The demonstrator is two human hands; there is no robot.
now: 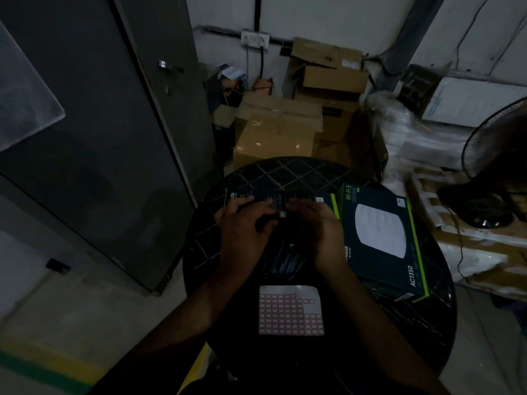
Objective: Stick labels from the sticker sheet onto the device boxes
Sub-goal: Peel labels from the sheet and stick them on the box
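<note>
A dark device box [296, 199] lies flat on the round black table [285, 169], mostly covered by both hands. My left hand [242, 226] rests on the box with its fingers spread. My right hand [316, 229] meets it at the middle, fingertips curled down onto a small pink-edged label [283, 214] on the box top. The sticker sheet [291, 313], a white sheet with rows of pink-framed labels, lies near the table's front edge below my hands. A second device box [379, 238], dark with green trim and a white disc picture, sits to the right.
Brown cardboard cartons [273, 132] are stacked behind the table. A grey metal cabinet [99, 124] stands at the left. A black fan [496, 166] and plastic-wrapped bundles [413, 138] crowd the right side. The room is dim.
</note>
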